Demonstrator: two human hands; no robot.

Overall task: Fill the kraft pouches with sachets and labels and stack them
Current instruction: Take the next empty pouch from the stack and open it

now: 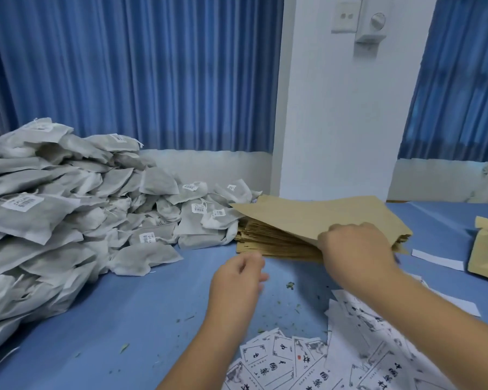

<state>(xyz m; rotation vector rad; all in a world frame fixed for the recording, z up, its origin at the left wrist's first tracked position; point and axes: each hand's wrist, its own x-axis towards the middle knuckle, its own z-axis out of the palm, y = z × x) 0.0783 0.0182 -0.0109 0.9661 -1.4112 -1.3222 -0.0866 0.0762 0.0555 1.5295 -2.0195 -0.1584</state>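
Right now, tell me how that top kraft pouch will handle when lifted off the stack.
Probably light: the right hand holds the top kraft pouch up by one edge. Likely fairly stiff: it spans nearly flat, not drooping. It may slide easily over the stack of pouches beneath.

place: packing room; cues: sachet heap; pouch stack; labels

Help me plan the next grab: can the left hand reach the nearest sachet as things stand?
Probably yes. The left hand holds nothing, and only bare blue table lies between it and the nearest sachet; the right hand grips the top kraft pouch, off to the other side.
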